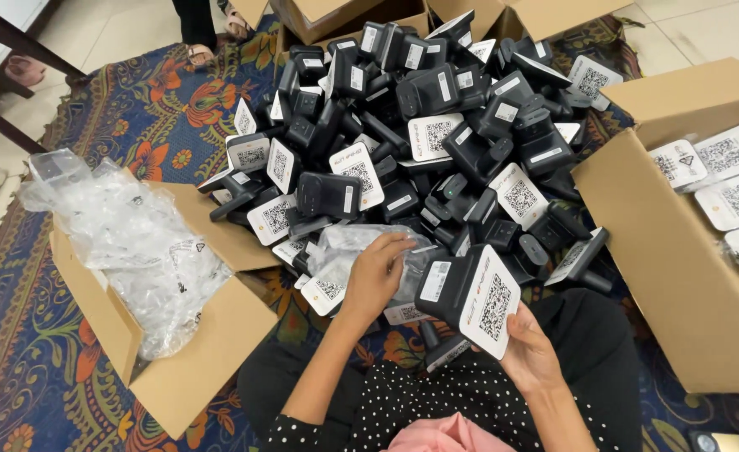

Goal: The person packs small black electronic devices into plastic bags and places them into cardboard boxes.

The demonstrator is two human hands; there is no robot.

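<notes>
Rug (135,109): patterned, under everything.
Pile (419,125): black devices heaped before me.
Right box (679,276): beside my knee.
Right hand (530,351): my fingers closed around one black device (457,289).
Left hand (376,276): curled, gripping a clear bag (344,247).

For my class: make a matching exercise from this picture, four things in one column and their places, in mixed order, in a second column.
Things:
1. left hand
2. right hand
3. box of crumpled clear bags
4. box of white tagged units

Places:
A. at the picture's right edge
B. holding a black device with a white coded card
C. at the picture's left, beside the pile of black devices
D. on a clear bag at the pile's near edge

Pairs: 1-D, 2-B, 3-C, 4-A
</notes>
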